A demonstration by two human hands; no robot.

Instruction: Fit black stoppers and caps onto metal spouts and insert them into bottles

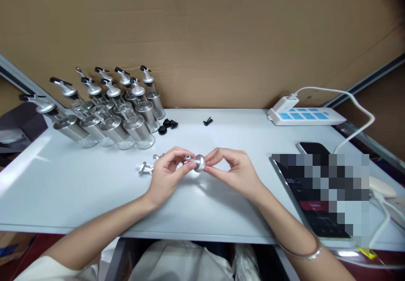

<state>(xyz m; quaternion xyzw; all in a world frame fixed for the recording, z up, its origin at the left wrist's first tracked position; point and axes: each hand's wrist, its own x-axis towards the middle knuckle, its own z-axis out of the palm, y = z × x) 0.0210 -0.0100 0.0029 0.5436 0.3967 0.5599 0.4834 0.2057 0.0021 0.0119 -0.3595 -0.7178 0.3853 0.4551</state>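
"So, what do the hands have?"

"The left hand (pixel 167 173) pinches a silver pourer head (pixel 200 163) by its spout, between thumb and fingers. The piece sits between the two hands, just above the table (pixel 190 213). The right hand (pixel 236 169) brings thumb and fingertips to the pourer's rounded base; whether they grip it, or some small part there, I can't tell."

"Which step would you call that?"

"Fitting or adjusting something at the base, I'd judge. The next move seems to call for the left pinch staying steady while the right fingertips line up and press."

"And around them?"

"Just left of the left hand lie more silver spout pieces (pixel 145 168). Beyond the hands, a few black levers (pixel 208 121); beyond and leftward, black stoppers (pixel 163 130). Farther out that way stand steel-sleeved glass oil bottles (pixel 139 131) with pourers on."

"The other side?"

"Right of the right hand, a large dark-screened device (pixel 291 184), partly pixelated, and beyond it a white power strip (pixel 306 115)."
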